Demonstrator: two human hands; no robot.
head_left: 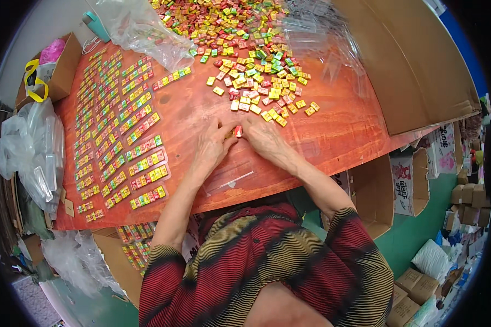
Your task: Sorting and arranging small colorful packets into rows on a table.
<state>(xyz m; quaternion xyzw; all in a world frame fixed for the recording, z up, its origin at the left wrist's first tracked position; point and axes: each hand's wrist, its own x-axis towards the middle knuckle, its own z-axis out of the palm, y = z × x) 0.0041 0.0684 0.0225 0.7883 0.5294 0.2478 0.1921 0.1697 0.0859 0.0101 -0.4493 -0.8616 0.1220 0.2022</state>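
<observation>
My left hand (213, 143) and my right hand (266, 140) meet over the middle of the red-orange table. A small red-and-white box (238, 131) is pinched between their fingertips, with a bit of yellow beside it on the left. The fingers partly cover what they hold. Just beyond lie loose small boxes (251, 100) in yellow, red and green. Closer to my body, an empty clear plastic tray (229, 179) rests on the table between my forearms.
Filled trays (147, 162) of small boxes stand in rows at the left. A large heap (223, 24) of boxes fills the far side, beside clear plastic trays (322, 32) and a plastic bag (142, 32). A big cardboard carton (409, 65) borders the right.
</observation>
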